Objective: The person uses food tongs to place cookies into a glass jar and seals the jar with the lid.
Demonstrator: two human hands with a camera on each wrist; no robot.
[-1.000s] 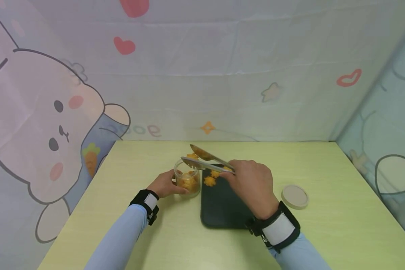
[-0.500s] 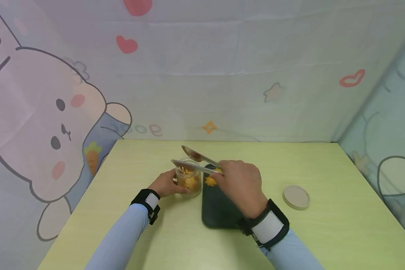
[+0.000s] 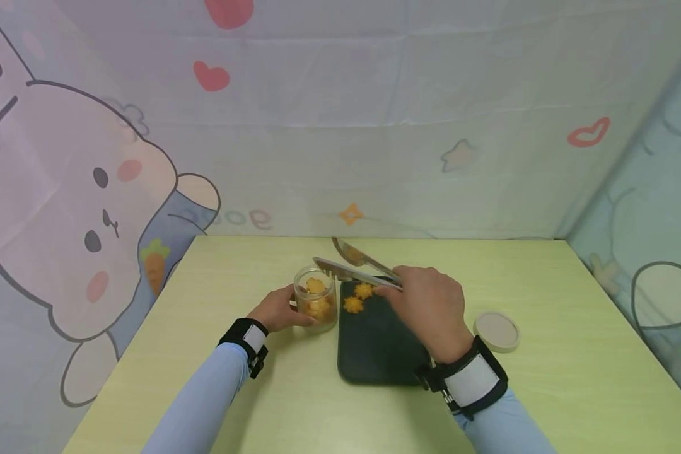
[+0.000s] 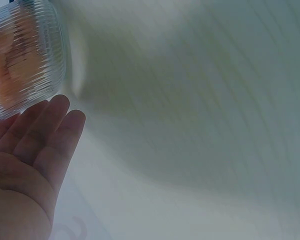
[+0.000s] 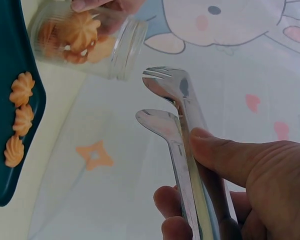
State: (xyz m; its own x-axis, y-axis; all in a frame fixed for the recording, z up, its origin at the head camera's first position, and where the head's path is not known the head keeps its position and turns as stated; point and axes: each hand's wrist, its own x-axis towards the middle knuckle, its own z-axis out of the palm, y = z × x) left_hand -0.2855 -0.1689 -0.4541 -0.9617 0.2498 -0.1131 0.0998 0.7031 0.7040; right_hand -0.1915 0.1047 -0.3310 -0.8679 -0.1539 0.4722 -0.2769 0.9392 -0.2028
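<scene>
My left hand (image 3: 278,310) holds a glass jar (image 3: 326,320) upright on the table, thumb in front and fingers round its left side. Several yellow flower-shaped cookies (image 3: 316,285) fill the jar, one of them high near the mouth. In my right hand (image 3: 428,306) is a pair of metal serving tongs (image 3: 353,273), one tip spoon-like and the other forked. The tongs' tips are spread with nothing between them, just right of and above the jar's mouth. Three cookies (image 5: 24,120) lie in a row on the dark tray (image 3: 380,350), as the right wrist view shows.
A round pale lid (image 3: 497,331) lies on the table (image 3: 573,372) to the right of the tray. The jar stands close against the tray's left edge. Behind the table hangs a printed cloth (image 3: 340,126).
The tongs held a cookie at the jar's mouth, moved left over it, then swung back right without it. That cookie now lies in the jar. My left hand has stayed on the jar.
</scene>
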